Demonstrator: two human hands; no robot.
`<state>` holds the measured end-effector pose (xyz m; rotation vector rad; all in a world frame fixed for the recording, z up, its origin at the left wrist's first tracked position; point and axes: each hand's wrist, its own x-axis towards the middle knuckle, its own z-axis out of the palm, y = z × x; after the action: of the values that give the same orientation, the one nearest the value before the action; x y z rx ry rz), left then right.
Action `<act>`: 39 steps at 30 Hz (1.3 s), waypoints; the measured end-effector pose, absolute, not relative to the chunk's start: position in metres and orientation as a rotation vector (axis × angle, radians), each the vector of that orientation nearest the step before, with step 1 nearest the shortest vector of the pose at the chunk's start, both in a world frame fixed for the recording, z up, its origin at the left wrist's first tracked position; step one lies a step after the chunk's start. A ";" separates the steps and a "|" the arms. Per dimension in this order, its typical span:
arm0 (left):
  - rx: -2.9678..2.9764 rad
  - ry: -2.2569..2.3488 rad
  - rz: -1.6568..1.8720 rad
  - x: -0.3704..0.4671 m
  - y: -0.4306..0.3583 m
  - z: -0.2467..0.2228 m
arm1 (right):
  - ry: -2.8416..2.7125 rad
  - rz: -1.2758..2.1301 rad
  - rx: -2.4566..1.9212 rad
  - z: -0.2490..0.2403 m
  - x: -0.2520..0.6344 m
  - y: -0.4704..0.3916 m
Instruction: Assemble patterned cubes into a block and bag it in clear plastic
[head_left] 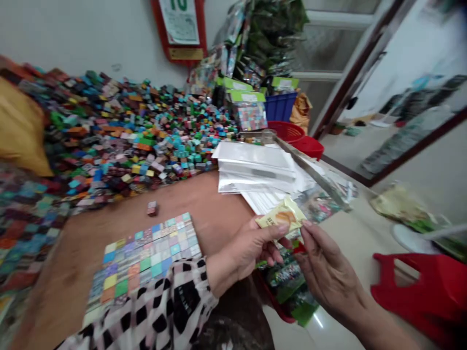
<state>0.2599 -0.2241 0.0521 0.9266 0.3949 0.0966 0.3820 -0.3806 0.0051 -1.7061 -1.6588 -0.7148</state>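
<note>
A small yellow snack packet (280, 217) with a picture of food on it is held up in front of me. My left hand (251, 245) grips its near side, the thumb lying across the front. At the packet's right end, my right hand (324, 260) pinches the corner between thumb and fingers. Whether the wrapper is torn there I cannot tell. Left of my hands, a sheet of many-coloured square tiles (146, 260) lies on the brown table (204, 201), partly covered by my checked left sleeve. One loose little block (152, 208) sits behind that sheet.
A big heap of coloured blocks (146, 131) fills the table's back. White sheets or packets (255, 165) are stacked ahead, near a metal bar (310, 170). Red baskets (284, 131) and a blue crate (280, 106) stand behind. A red stool (423, 291) is at right.
</note>
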 end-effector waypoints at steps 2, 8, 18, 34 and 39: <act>0.878 0.461 0.228 0.235 -0.205 0.070 | -1.762 -0.736 -1.582 0.018 0.372 -0.344; 0.932 0.496 0.547 0.163 -0.149 0.113 | -1.926 -0.595 -1.213 0.051 0.328 -0.248; 1.074 0.809 0.837 0.052 -0.035 0.102 | -1.878 -0.187 -1.126 0.095 0.294 -0.108; 1.054 0.671 0.918 0.062 0.049 0.055 | -1.930 0.941 -1.178 0.076 0.262 0.028; 0.969 0.637 0.924 0.058 0.054 0.055 | -1.622 1.193 -1.119 0.066 0.260 0.029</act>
<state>0.0579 0.0544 0.0547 0.9691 0.6368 0.9245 0.2595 0.0293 0.0661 -1.1187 -1.6217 1.1929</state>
